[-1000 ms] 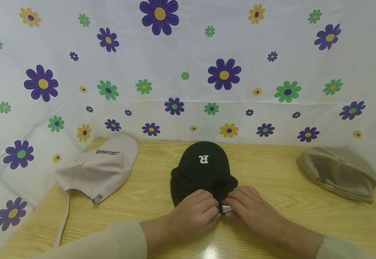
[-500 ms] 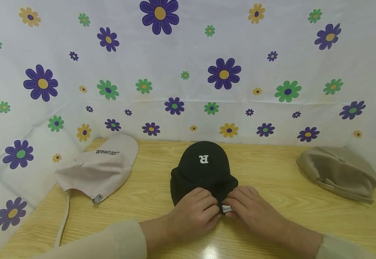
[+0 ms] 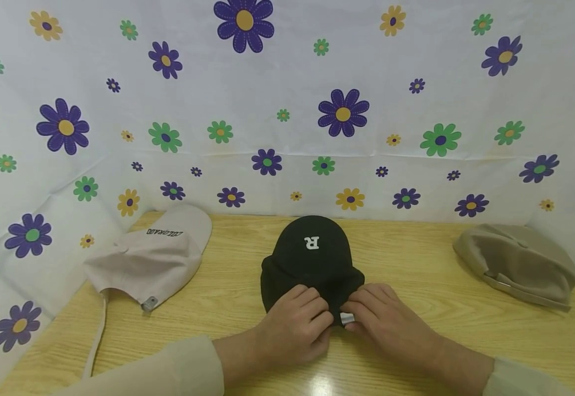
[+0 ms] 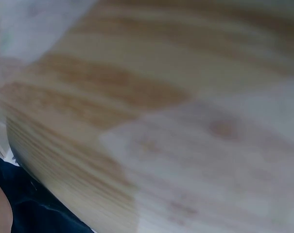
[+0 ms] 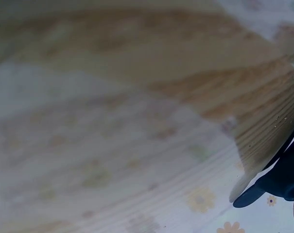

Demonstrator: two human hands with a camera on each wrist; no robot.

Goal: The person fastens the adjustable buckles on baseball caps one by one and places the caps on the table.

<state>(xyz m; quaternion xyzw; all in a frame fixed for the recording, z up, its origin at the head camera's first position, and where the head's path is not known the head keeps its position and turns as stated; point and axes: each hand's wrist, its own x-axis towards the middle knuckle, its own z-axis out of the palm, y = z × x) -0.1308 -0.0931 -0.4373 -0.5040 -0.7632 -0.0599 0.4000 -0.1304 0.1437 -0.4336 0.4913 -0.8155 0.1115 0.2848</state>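
A black baseball cap (image 3: 312, 250) with a white letter R lies mid-table in the head view, its brim toward the back. Curled fingers of my left hand (image 3: 294, 324) grip its near edge, left of centre. Beside it, my right hand (image 3: 391, 322) pinches the same edge on the right, next to a small whitish tag (image 3: 347, 318). Both hands' fingertips are partly hidden. The wrist views show neither hand's grip; they hold mostly blurred wooden tabletop and pale cloth.
On the left of the wooden table (image 3: 416, 258) lies a pale pink cap (image 3: 153, 258) with a long loose strap (image 3: 96, 335). A khaki cap (image 3: 517, 264) sits at the right. Behind hangs a white flower-printed cloth (image 3: 287, 71).
My left hand has shifted very slightly left and its fingers have moved a little away from the tag. The cap and my right hand stay practically in place.
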